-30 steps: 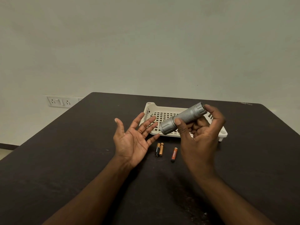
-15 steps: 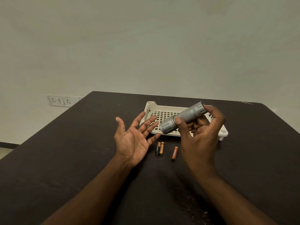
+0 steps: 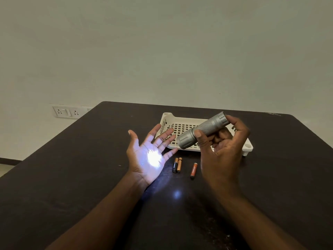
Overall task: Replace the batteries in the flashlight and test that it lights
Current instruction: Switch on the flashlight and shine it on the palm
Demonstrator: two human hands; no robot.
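flashlight: now it is lit; before it gave no light.
my left hand: a bright white spot now falls on my open palm.
desk: a small faint glow appeared below my wrist.

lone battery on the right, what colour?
Orange-red battery, dark lettering; head view.

Both forearms are bare (no sleeves, watch or rings showing), and the hands wear no gloves.

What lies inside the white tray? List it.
Nothing shows on the white tray's visible slotted floor. The flashlight and right hand cover its right part, so that area cannot be checked.
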